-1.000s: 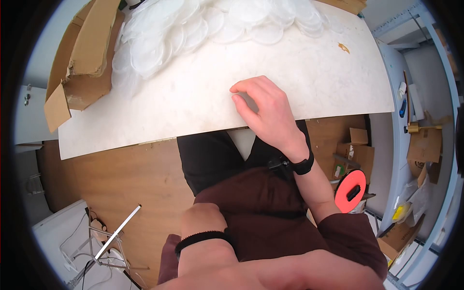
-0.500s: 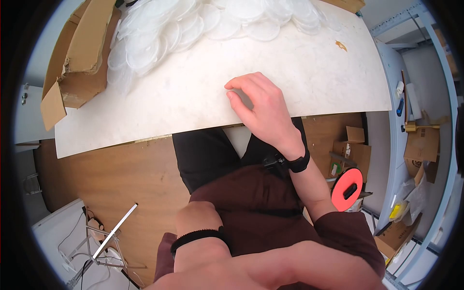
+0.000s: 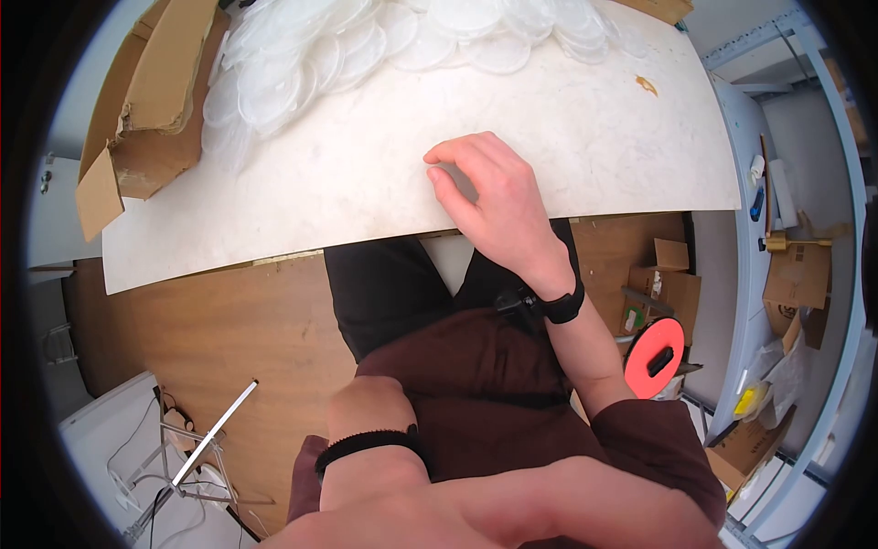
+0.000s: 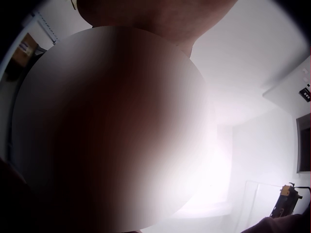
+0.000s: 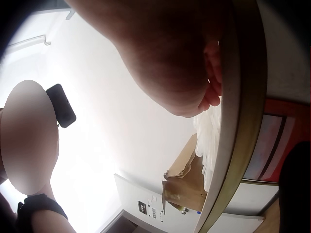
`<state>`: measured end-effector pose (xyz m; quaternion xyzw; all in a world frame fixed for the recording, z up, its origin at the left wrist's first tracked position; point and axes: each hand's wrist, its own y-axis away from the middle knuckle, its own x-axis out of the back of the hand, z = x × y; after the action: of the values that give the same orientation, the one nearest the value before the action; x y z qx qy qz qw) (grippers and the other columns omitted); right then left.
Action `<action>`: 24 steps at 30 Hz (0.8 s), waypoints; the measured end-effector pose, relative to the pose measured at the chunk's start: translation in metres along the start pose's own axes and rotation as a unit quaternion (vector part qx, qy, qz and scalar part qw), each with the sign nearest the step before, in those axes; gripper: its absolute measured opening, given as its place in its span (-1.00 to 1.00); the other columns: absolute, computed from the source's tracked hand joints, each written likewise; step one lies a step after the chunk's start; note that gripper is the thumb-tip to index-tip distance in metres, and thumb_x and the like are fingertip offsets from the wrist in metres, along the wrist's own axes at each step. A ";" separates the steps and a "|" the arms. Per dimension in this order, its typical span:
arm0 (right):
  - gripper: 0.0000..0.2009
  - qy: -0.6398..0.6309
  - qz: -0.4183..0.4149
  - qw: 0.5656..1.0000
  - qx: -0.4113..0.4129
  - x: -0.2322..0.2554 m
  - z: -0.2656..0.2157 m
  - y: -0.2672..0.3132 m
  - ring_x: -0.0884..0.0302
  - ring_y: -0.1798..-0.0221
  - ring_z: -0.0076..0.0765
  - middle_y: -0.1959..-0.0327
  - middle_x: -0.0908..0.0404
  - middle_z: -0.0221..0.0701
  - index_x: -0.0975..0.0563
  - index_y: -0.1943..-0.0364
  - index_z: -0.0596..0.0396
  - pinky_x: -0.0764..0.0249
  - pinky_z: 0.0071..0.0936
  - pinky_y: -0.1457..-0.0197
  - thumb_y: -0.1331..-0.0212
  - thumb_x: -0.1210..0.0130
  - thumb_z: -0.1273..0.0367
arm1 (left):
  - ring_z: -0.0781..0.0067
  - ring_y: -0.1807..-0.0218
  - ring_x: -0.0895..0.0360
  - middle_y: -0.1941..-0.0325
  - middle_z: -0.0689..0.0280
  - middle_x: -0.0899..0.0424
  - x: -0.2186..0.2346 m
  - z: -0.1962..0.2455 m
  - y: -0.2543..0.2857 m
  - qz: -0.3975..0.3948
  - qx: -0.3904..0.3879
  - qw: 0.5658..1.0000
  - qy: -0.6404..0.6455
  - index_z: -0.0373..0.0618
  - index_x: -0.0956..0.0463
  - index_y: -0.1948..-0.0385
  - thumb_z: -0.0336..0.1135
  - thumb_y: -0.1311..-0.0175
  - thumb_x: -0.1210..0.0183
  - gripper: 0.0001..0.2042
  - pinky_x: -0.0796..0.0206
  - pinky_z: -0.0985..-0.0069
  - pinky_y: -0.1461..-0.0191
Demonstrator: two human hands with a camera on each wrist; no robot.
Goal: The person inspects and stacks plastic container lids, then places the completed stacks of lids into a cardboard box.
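My right hand [image 3: 494, 201] rests at the near edge of the white table [image 3: 366, 174], holding nothing. Its thumb and forefinger bend loosely towards each other, with a gap between them. In the right wrist view its other fingers [image 5: 212, 92] curl loosely along the table edge. Raised close to the head camera, my left hand [image 3: 521, 503] fills the bottom of the head view, with its fingers mostly out of sight. A black strap [image 3: 366, 446] circles that wrist. From the right wrist view, the left forearm [image 5: 47, 219] reaches up to the face.
Many thin translucent discs [image 3: 302, 64] lie heaped along the table's far side. An open cardboard box [image 3: 165, 101] stands at the left end. A small brown scrap [image 3: 647, 85] lies at the right. Shelving [image 3: 732, 146] and a pink-red round disc [image 3: 654, 359] are at the right.
The view has shifted slightly, so the table and room sit a little further left. The right hand keeps its pose at the table edge; the left hand stays raised near the head.
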<state>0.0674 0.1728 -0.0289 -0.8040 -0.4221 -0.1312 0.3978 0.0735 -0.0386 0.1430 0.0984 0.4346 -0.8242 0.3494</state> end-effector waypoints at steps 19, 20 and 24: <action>-0.89 -0.003 -0.020 1.000 -0.020 0.004 -0.001 0.001 -0.77 -0.03 -0.05 0.07 -0.84 -0.27 -0.76 0.05 0.14 -0.69 -0.18 -0.11 -0.44 -0.35 0.46 | -0.11 -0.68 -0.40 -0.60 -0.05 -0.54 0.099 0.135 0.049 0.014 -0.012 1.000 -0.022 -0.10 -0.30 -0.69 0.18 -0.73 -0.08 -0.29 -0.08 -0.21 -0.81; -0.89 -0.002 -0.023 1.000 -0.020 0.004 -0.001 0.001 -0.77 -0.03 -0.05 0.07 -0.84 -0.27 -0.76 0.05 0.14 -0.69 -0.18 -0.11 -0.44 -0.35 0.46 | -0.11 -0.68 -0.40 -0.60 -0.05 -0.54 0.101 0.138 0.048 0.018 -0.013 0.999 -0.023 -0.11 -0.30 -0.69 0.18 -0.73 -0.08 -0.29 -0.08 -0.21 -0.81; -0.89 -0.011 -0.022 1.000 -0.016 0.003 0.000 0.000 -0.77 -0.03 -0.06 0.08 -0.84 -0.27 -0.76 0.05 0.14 -0.68 -0.19 -0.11 -0.43 -0.35 0.47 | -0.12 -0.69 -0.40 -0.60 -0.06 -0.54 0.105 0.156 0.078 0.043 -0.027 0.998 -0.034 -0.11 -0.29 -0.70 0.18 -0.73 -0.08 -0.28 -0.07 -0.22 -0.81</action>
<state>0.0689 0.1743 -0.0274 -0.8022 -0.4417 -0.1384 0.3771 0.0698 -0.2422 0.1375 0.0800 0.4397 -0.7994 0.4016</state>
